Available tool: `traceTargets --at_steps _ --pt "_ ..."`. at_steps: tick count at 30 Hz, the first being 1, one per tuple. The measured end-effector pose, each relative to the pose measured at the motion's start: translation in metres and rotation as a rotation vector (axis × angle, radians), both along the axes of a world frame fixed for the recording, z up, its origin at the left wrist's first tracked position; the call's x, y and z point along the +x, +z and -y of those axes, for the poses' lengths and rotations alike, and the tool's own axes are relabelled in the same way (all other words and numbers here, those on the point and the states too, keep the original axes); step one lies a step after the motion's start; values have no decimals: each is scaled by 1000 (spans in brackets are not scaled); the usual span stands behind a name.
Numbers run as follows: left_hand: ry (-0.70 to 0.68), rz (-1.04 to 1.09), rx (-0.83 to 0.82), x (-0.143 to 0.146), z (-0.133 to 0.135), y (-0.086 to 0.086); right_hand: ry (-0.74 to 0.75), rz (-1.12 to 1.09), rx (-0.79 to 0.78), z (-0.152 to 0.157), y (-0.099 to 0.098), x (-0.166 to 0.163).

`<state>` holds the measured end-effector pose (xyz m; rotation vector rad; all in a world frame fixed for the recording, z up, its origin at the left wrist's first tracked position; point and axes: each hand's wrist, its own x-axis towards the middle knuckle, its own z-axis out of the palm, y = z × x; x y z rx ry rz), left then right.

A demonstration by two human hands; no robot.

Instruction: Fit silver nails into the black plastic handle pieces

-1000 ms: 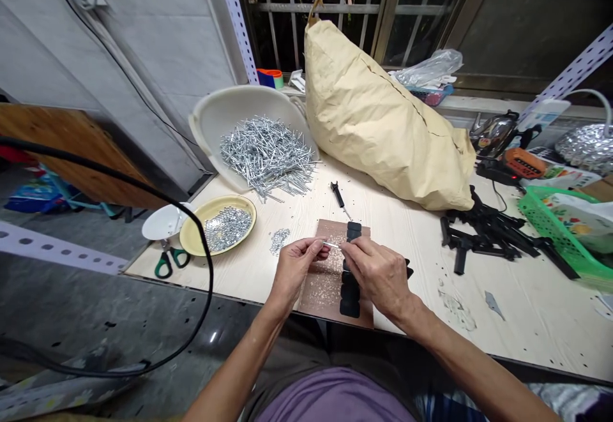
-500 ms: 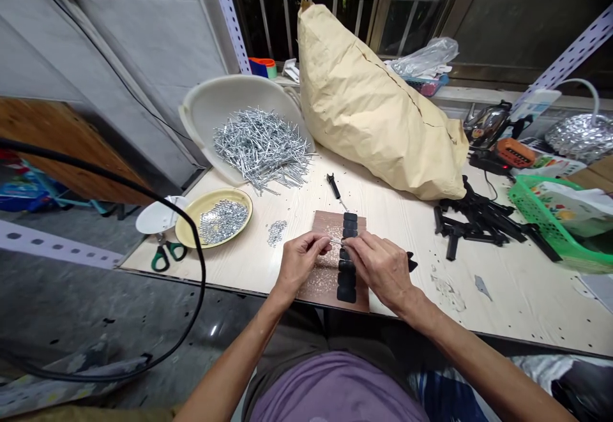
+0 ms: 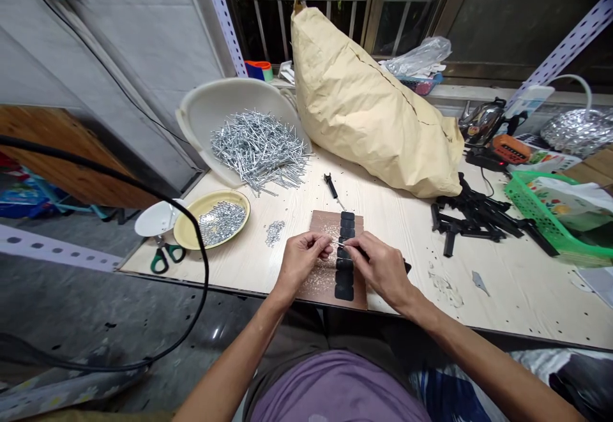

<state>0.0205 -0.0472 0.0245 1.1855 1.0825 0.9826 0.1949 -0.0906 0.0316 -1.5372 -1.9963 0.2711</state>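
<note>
- Pin, thin and silvery, lay level in the head view between the two hands, just above a brown board at the near edge of the table.
- The left hand pinched the pin's left end between thumb and fingertips, with the other fingers curled.
- The right hand was closed too, its fingertips meeting the pin's right end; a black tip stuck out from under it on the wrist side, too hidden to identify.
- A strip of black pads ran down the board, partly covered by the right hand, and pale grit was scattered on the board to its left.
- A small black-handled tool lay just beyond the board.
- Left of the board sat a small heap of metal bits, then a yellow dish holding more of them.
- A white dish and green-handled scissors lay at the table's left corner.
- A white basin, tipped on its side, spilled a pile of long pins onto the table.
- A big tan sack leaned at the back, against the barred window.
- Black plastic parts were heaped to the right, with a green basket beyond them.
- A black cable looped through the air on the left, off the table.
</note>
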Motion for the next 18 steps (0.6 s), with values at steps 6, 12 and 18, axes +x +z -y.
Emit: traceTargets --at_steps 6,12,18 --pt "-63 158 -263 -2 0 -12 47 495 324 3 -2 -2" --pt "57 -140 139 3 7 -8 -10 308 136 0 1 0" --pt "35 -276 329 6 10 -6 -19 105 7 2 -1 3"
